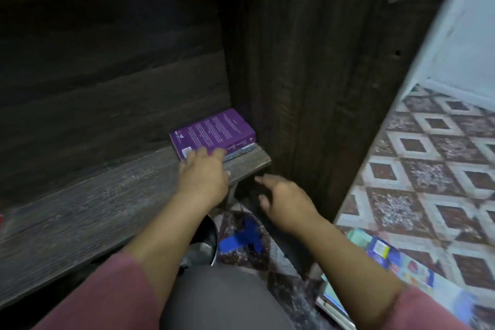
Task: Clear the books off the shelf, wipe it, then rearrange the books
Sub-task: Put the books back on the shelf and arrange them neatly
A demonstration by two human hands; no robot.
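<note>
Because the left hand (203, 173) only lays straight fingers (205, 153) on the purple book (214, 130) at the right end of the shelf (107, 195) while the right hand (284, 202) hangs open and empty, it could slide off the edge

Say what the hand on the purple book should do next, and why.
Probably curl the fingers of the left hand round the purple book: they only rest on its near edge, it lies atop a second book, and the right hand holds nothing.

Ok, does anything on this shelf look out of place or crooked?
Mildly: the purple book lies flat on another book, which pokes out beneath it, at the shelf's right end. More books lie scattered on the floor.
</note>
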